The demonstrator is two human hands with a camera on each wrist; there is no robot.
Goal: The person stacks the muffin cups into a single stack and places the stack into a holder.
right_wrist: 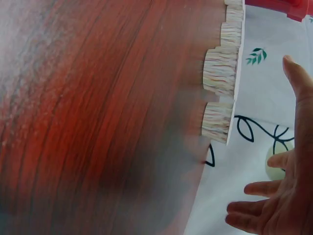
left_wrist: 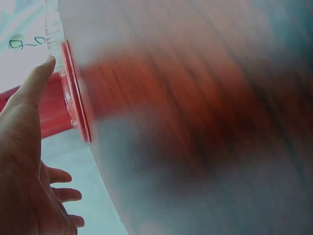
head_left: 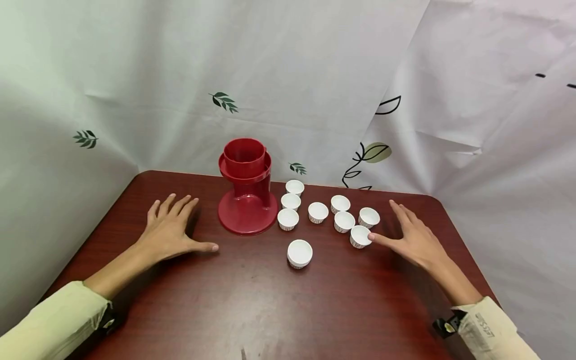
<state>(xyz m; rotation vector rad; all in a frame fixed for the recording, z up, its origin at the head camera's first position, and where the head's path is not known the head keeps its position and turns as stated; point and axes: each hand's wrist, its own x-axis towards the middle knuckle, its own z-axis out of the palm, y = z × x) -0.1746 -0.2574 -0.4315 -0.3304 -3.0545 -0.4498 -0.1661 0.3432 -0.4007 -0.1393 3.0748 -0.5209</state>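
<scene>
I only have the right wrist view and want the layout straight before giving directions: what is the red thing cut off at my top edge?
Observer: A red, plastic-looking stand, with an open round container on top.

Operator: And the small, round, white pleated cups closest to it?

Observer: Three of them form a line just right of its base, running away from the person.

Operator: Where is the person's bare left hand?

Observer: Left of the stand, apart from it, fingers spread.

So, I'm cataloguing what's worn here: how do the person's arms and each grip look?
The left sleeve and right sleeve are pale cream; the right bears small dark lettering. A black item with a yellowish spot shows beneath each. Left grip and right grip: bare, ungloved.
</scene>
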